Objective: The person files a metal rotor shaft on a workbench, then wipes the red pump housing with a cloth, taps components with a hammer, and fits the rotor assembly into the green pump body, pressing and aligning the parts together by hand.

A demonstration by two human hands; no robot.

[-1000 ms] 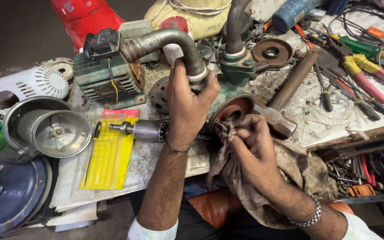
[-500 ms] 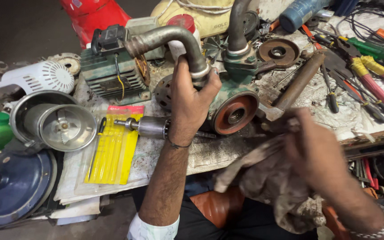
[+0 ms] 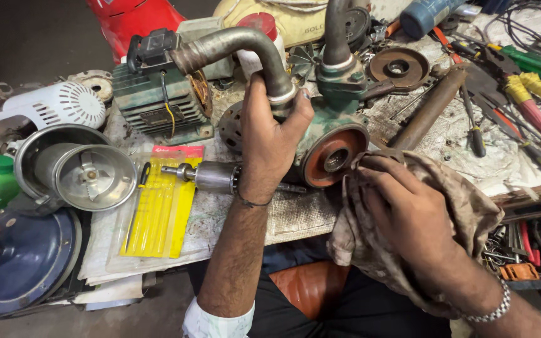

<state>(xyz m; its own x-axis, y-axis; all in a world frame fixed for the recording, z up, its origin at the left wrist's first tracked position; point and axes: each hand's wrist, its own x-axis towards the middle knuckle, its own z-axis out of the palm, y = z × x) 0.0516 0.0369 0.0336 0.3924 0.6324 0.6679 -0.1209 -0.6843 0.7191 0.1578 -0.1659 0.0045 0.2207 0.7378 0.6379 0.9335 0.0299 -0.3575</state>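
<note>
My left hand (image 3: 270, 134) grips the lower end of a bent grey pipe (image 3: 233, 47) where it joins a green pump body (image 3: 339, 84). The pump's round rust-orange face (image 3: 334, 156) points toward me. My right hand (image 3: 408, 209) holds a dirty brown rag (image 3: 464, 200) bunched over the fingers, right beside that orange face and touching its right edge. A metal shaft with a chuck-like end (image 3: 205, 175) lies on the bench just left of my left wrist.
A green electric motor (image 3: 158, 106) sits behind the shaft. A yellow packet (image 3: 158, 209), a steel bowl (image 3: 86, 175), a white fan cover (image 3: 54, 106) and a blue round lid (image 3: 23, 260) lie left. Pliers and screwdrivers (image 3: 527, 103), a rusty rod (image 3: 430, 106) and a disc (image 3: 399, 66) lie right.
My right hand with the rag swung away from the pump face toward the lower right, then came back against it. My left hand kept its grip on the pipe.
</note>
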